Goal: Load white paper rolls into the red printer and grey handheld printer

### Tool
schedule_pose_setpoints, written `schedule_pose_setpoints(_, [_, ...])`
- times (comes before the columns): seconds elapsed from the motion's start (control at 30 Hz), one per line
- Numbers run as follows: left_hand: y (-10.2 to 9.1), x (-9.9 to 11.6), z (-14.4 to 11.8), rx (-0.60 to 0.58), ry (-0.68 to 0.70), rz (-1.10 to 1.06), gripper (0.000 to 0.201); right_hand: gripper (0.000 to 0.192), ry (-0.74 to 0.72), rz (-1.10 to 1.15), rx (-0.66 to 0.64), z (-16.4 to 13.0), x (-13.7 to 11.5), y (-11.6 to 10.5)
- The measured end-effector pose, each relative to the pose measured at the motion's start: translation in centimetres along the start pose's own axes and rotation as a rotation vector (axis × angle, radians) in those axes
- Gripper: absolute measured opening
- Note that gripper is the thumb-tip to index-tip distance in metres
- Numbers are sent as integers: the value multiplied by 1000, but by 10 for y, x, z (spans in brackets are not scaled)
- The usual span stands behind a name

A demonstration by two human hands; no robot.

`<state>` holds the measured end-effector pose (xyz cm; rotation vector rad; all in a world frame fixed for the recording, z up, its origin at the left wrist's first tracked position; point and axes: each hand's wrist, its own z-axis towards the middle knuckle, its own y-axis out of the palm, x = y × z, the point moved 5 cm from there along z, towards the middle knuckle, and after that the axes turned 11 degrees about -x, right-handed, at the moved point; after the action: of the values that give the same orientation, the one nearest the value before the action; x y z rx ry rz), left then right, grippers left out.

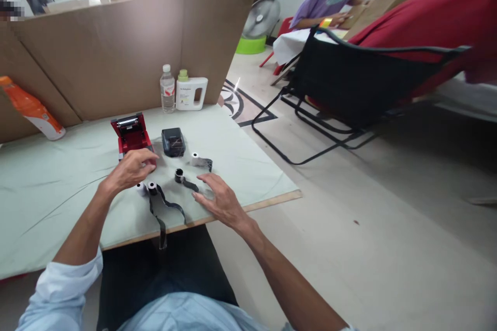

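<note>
My left hand hovers with curled fingers just in front of a small red printer whose lid stands up. Below that hand lie two small rolls with a dark ribbon trailing over the table's front edge. My right hand rests flat on the table, fingers spread, beside a dark spool. A white roll with a dark tail lies behind it. A black box-like device sits right of the printer. Neither hand holds anything.
The low table has a pale green cover and a cardboard screen behind it. A water bottle and white jug stand at the back. An orange packet leans at left. A black folding chair and other people are at right.
</note>
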<state>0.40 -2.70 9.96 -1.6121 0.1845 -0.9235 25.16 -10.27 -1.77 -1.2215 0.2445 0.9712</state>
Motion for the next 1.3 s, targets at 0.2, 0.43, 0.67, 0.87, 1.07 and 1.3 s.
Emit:
schedule_pose_setpoints(0.2, [1, -22, -63, 108, -167, 8, 23, 29, -156, 25, 142, 11, -50, -12])
schedule_pose_setpoints(0.43, [34, -30, -82, 130, -184, -68, 33, 19, -211, 83, 2, 25, -93, 15])
schedule_pose_setpoints(0.67, [57, -41, -83, 152, -228, -62, 34, 30, -78, 50, -221, 35, -91, 46])
schedule_pose_setpoints(0.87, [55, -43, -90, 157, -206, -73, 31, 28, -41, 82, -258, 38, -85, 52])
schedule_pose_setpoints(1.07, [36, -35, -99, 202, -149, -102, 26, 29, -38, 192, -280, 52, -85, 50])
schedule_pose_setpoints(1.3, [-7, -22, -102, 362, -75, -180, 21, 34, -34, 379, -312, 85, -87, 49])
